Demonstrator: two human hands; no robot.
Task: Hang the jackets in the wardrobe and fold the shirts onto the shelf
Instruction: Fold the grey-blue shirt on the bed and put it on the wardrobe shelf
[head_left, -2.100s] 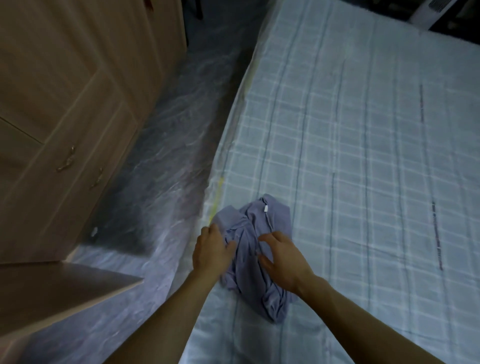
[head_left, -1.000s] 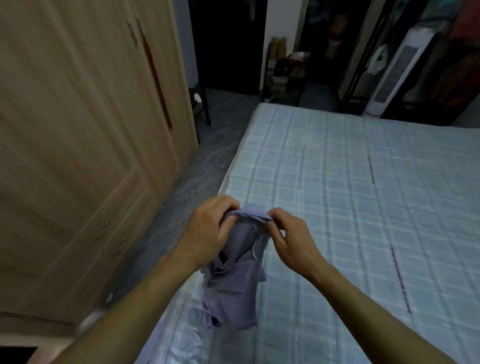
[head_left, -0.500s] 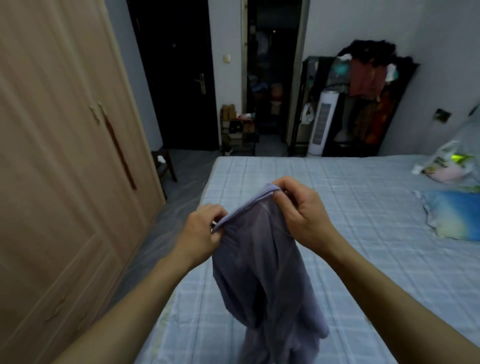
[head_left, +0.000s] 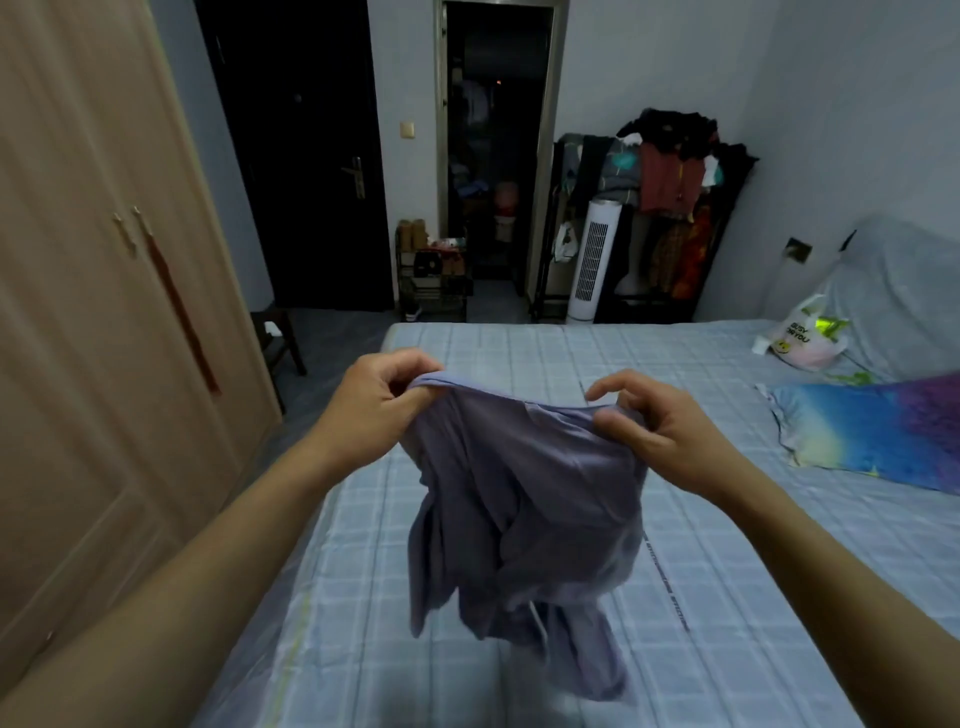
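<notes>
Big and wide, the bed (head_left: 675, 519) fills the room in front of me, with the wardrobe (head_left: 93, 312) on my left, doors closed. Over the bed I hold up the shirt (head_left: 519, 509). It hangs long, straight down from my hands, and its low end is bunched just above the bed. My left hand (head_left: 382, 405) pinches one top corner. My right hand (head_left: 654, 421) pinches the other. Both are at the same height, with the top edge sagging between them. I think I should lay it flat on the bed to fold.
</notes>
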